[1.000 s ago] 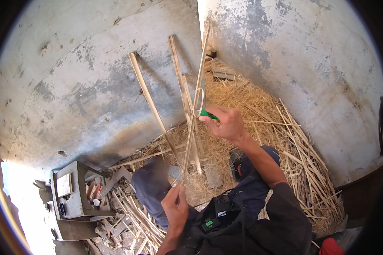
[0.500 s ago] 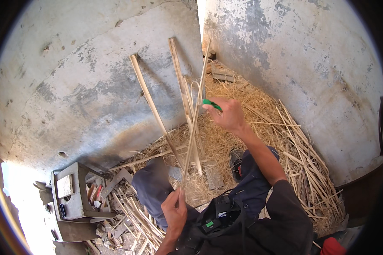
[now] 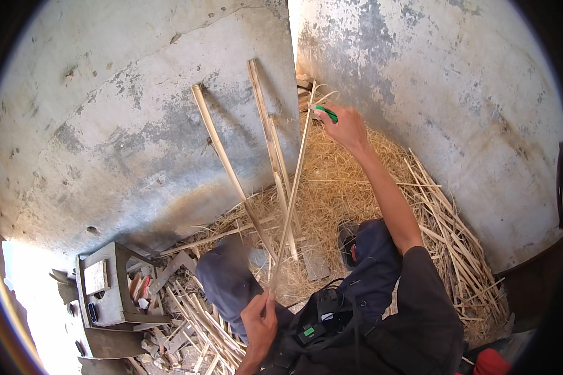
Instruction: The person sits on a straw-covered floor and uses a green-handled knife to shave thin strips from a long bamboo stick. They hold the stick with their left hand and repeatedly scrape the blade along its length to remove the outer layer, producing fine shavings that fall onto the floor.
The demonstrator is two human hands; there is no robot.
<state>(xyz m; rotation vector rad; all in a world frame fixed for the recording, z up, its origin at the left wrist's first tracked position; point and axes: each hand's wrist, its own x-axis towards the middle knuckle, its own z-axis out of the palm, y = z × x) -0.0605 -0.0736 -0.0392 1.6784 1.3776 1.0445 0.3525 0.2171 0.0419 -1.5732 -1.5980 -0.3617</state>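
Observation:
Pinched near its lower end, a long pale bamboo strip (image 3: 298,181) slants up and away from my left hand (image 3: 260,316), which is closed on it. Farther out, my right hand (image 3: 347,127) grips a green-handled knife (image 3: 326,113) against the strip close to its far end. The blade is too small to make out. A thin shaving (image 3: 329,95) curls up from the strip just beyond the knife. Several more bamboo strips (image 3: 222,153) lean on the wall, left of the one I hold.
Curly shavings (image 3: 338,169) cover the floor ahead. Piles of split strips lie along the right wall (image 3: 463,250) and at lower left (image 3: 200,322). A worn wooden stool (image 3: 116,287) with scraps inside stands at left. Plastered walls (image 3: 137,156) meet in front of me.
My right hand has moved away from me along the strip with the knife, and the shaving has moved with it. My left hand has shifted slightly down and right, still holding the strip.

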